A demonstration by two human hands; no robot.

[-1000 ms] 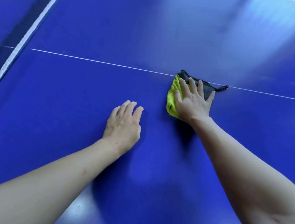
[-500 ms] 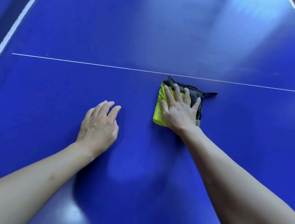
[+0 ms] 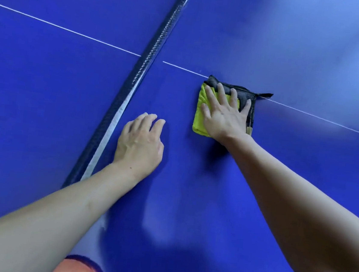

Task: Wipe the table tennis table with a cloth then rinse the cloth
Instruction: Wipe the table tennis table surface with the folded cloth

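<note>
The right hand [image 3: 225, 116] lies flat on the cloth [image 3: 201, 116], palm down, its fingers [image 3: 221, 93] straight and spread, pressing the fabric against the blue bench [image 3: 294, 59]; this grip is released, nothing curled round the cloth, only bearing down on it. The cloth is folded into a rough square, yellow on the left part and black along the far and right edges, with a small black tab [image 3: 266, 95] poking out at its far right corner and a pale tag [image 3: 249, 130] showing at its near right edge. Its far edge sits right on the thin white centre line [image 3: 321, 118] that runs across the surface. The left hand [image 3: 139, 144] rests on the bench just left of the cloth and apart from it, fingers bent lightly with the tips touching the surface and holding nothing, so that grip too is released. Just beside the left hand runs the dark net [image 3: 152, 52], seen from above as a narrow band with a white strip along it, crossing from the near left to the far middle. Both bare forearms reach in from the near edge. A blurred orange-pink shape [image 3: 76, 269] shows at the bottom, too unclear to name.
</note>
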